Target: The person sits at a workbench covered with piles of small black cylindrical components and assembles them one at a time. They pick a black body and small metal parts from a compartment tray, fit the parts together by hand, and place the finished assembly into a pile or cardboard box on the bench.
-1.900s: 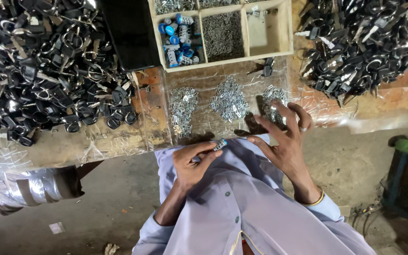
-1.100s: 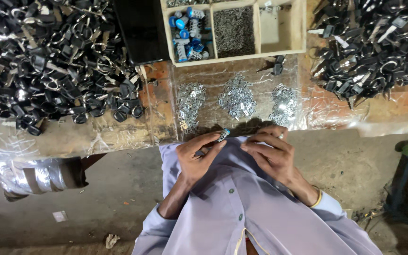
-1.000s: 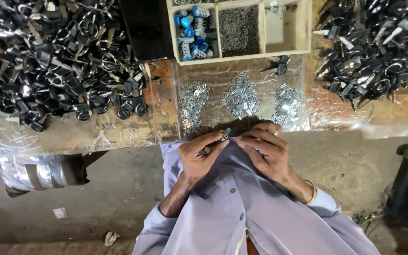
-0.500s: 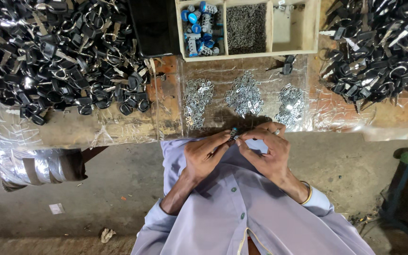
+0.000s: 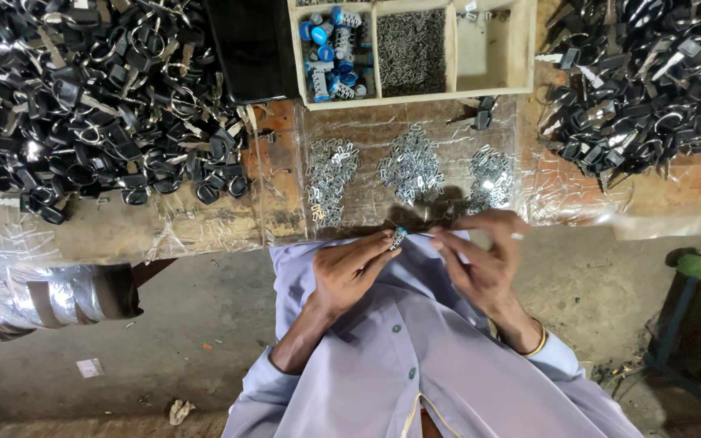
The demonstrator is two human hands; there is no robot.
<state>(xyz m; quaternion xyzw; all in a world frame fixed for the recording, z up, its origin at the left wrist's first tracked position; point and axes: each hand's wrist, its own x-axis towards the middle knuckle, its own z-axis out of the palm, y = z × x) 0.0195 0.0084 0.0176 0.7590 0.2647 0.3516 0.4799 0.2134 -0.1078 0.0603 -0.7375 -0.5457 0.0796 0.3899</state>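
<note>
Hands now drawn together at lower centre frame, away from the metal piles: left hand (image 5: 349, 272) pinching a small metal part (image 5: 398, 237), right hand (image 5: 480, 261) closing narrow fingertips on its end. Fitting seemingly underway.

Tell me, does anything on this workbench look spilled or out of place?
Mostly orderly. One small dark metal part lies alone on the plastic-covered bench, just below the wooden compartment tray, apart from the big black heaps either side.
</note>
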